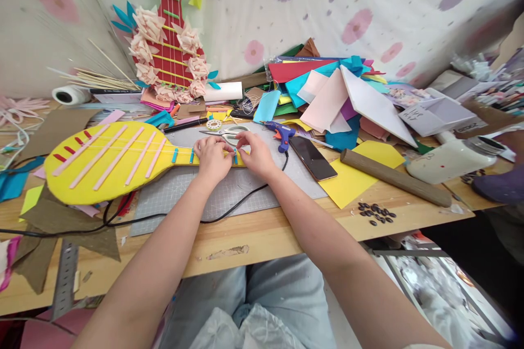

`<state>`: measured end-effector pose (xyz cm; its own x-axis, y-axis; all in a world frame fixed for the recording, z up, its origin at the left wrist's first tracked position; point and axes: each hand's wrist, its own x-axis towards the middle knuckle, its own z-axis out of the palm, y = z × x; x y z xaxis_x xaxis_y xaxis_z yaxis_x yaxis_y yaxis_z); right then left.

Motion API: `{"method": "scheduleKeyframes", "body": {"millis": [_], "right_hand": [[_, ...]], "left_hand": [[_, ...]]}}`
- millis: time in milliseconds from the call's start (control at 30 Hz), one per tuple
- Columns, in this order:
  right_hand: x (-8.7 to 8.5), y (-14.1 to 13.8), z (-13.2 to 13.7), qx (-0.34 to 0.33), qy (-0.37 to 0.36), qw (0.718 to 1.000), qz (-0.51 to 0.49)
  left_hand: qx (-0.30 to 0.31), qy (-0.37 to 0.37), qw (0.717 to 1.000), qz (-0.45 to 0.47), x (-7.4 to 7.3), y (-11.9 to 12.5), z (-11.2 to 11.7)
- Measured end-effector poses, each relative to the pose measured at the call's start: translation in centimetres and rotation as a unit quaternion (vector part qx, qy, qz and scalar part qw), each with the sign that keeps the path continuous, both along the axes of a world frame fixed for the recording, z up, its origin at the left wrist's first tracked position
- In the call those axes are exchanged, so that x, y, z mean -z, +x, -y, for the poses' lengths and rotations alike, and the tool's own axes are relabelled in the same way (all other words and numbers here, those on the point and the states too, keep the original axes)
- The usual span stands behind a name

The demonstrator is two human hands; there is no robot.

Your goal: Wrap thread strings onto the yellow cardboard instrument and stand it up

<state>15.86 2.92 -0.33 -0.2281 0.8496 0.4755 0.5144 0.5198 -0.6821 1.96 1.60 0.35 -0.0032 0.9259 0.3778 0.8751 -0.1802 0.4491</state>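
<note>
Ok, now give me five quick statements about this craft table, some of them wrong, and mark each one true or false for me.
1. The left hand and right hand are both at the narrow neck of the yellow instrument. True.

2. The right hand holds the glue gun. False: the blue glue gun lies beside the phone.

3. The scissors lie on the far side of the yellow neck. True.

4. The small black pieces are inside a jar. False: the small black pieces lie loose on the wooden table.

5. The red instrument at the back is bare of flowers. False: pale pink flowers surround the lower part of the red instrument.
</note>
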Motion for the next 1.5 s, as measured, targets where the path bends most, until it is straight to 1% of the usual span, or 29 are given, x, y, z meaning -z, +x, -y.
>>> {"method": "scheduleKeyframes", "body": {"millis": [100,267,500,633,800,1033,1300,1433,1500], "right_hand": [[-0.6,0.5,0.3,-0.005,-0.014,0.999,0.035],[-0.6,0.4,0.4,-0.019,-0.034,0.998,0.046],[-0.2,0.2,0.2,-0.033,-0.059,0.998,0.004],[-0.2,0.2,0.1,-0.042,-0.086,0.995,-0.027],[-0.2,-0.1,0.2,-0.018,-0.125,0.99,-0.055],[0.4,-0.6,-0.2,0.023,-0.165,0.982,-0.088],[0.5,-0.6,-0.2,0.05,-0.175,0.978,-0.106],[0.5,-0.2,-0.6,0.07,-0.143,0.981,-0.113],[0.5,0.0,-0.7,0.057,-0.126,0.984,-0.114]], "left_hand": [[-0.016,-0.026,0.999,0.017,-0.2,0.0,-0.1],[-0.031,-0.069,0.997,0.032,-0.4,-0.1,-0.5],[-0.024,-0.09,0.995,0.042,-0.1,-0.6,-1.1],[-0.016,-0.103,0.994,0.046,-0.3,-0.7,-1.2],[0.005,-0.116,0.991,0.062,-0.7,-0.8,-1.2],[0.018,-0.105,0.99,0.095,-0.3,-0.9,-1.3],[0.004,-0.112,0.986,0.12,-0.4,-0.8,-1.1],[-0.004,-0.105,0.985,0.137,-0.2,-0.8,-1.2],[-0.003,-0.103,0.985,0.141,-0.1,-0.9,-1.3]]}}
